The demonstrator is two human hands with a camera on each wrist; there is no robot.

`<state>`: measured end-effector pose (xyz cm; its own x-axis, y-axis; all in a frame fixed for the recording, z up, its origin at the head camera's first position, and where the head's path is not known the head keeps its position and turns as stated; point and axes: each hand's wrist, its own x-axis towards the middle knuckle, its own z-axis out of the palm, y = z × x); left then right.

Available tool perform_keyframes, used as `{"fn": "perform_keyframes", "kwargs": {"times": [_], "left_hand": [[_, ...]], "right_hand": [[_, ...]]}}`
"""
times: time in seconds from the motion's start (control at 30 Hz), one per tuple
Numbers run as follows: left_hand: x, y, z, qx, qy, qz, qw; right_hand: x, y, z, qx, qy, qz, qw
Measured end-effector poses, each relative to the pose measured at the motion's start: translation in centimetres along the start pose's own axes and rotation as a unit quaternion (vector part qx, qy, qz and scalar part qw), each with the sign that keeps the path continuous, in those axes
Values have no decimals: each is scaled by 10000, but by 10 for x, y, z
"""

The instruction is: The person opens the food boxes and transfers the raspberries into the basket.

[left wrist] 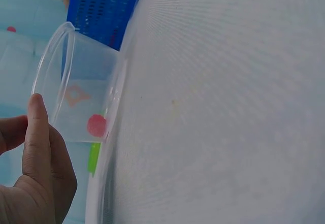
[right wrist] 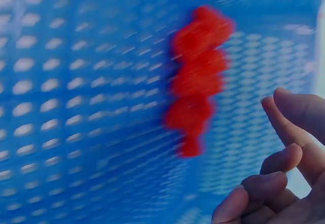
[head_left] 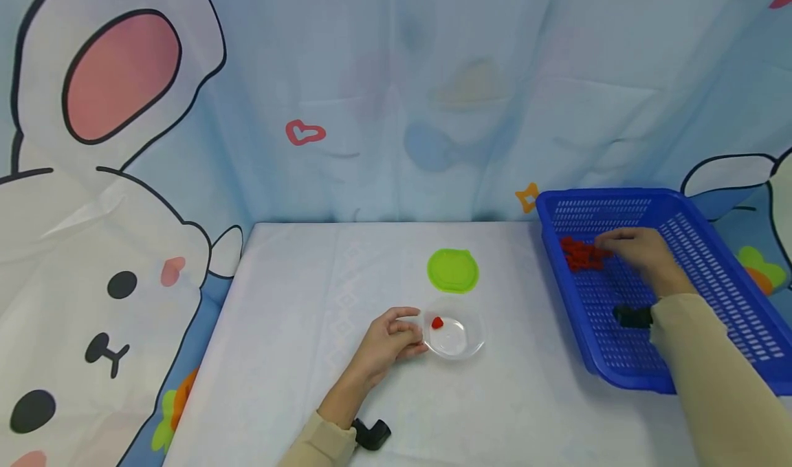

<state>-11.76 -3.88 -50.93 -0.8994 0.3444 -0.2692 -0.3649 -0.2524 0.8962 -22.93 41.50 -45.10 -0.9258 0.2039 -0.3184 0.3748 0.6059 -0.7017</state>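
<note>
A clear plastic bowl [head_left: 468, 329] stands on the white table, with one small red piece [head_left: 437, 322] inside it near the left wall. My left hand [head_left: 390, 340] holds the bowl's left side, its fingertips at the rim in the left wrist view. Inside the blue basket [head_left: 597, 357], my right hand [head_left: 640, 250] hovers beside a cluster of red pieces [head_left: 580, 255]. The right wrist view shows thumb and index fingertips close together with nothing visible between them, apart from the red cluster [right wrist: 198, 79].
A bright green lid [head_left: 453, 271] lies just behind the bowl. The basket takes up the table's right side, its walls raised around the right hand. Dark wrist camera mounts show at both sleeves. A printed curtain [head_left: 383, 95] hangs behind the table.
</note>
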Motion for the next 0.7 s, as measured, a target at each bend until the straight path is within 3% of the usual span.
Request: {"fn": "perform_keyframes", "kwargs": {"times": [0.33, 0.53, 0.7], "left_hand": [[0, 0, 1, -51, 16, 5, 10000], [-1, 0, 0, -60, 12, 8, 10000], [-2, 1, 1, -54, 19, -3, 10000]], "right_hand": [[-57, -62, 7, -414, 135, -1274, 9909], [-97, -92, 30, -464, 207, -1933, 9798], [-116, -107, 55, -443, 126, -2374, 9703]]}}
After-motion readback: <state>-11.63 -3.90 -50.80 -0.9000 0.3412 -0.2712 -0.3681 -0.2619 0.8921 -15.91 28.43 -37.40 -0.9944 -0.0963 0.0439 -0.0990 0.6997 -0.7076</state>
